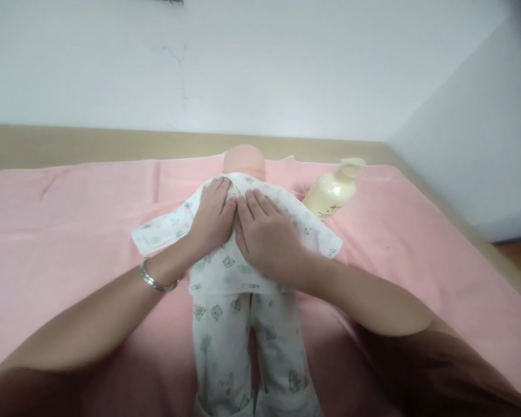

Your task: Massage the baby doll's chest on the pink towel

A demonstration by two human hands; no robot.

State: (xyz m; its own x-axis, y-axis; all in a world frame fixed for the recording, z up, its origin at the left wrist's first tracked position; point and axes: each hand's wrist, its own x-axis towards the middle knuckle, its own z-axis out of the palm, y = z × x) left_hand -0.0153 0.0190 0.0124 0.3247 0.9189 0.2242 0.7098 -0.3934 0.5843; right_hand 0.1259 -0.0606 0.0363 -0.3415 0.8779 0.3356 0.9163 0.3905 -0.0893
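A baby doll (244, 160) lies stretched out on a pink cloth, its bald head at the far end. It wears a white top (230, 260) and matching trousers (221, 341), both printed with small green animal figures. My left hand (215, 214) rests flat on the upper left of the top, with a silver bangle on that wrist. Beside it, my right hand (267, 234) lies flat on the middle and right of the top, fingers pointing up towards the head. The sleeves spread out to both sides. Both palms are hidden against the fabric.
A cream pump bottle (332, 191) leans or lies near the doll's right sleeve. The pink cloth (69, 243) covers a surface with a tan edge (113, 143) at the back. Behind it stands a white wall (260, 69), and another wall meets it at the right.
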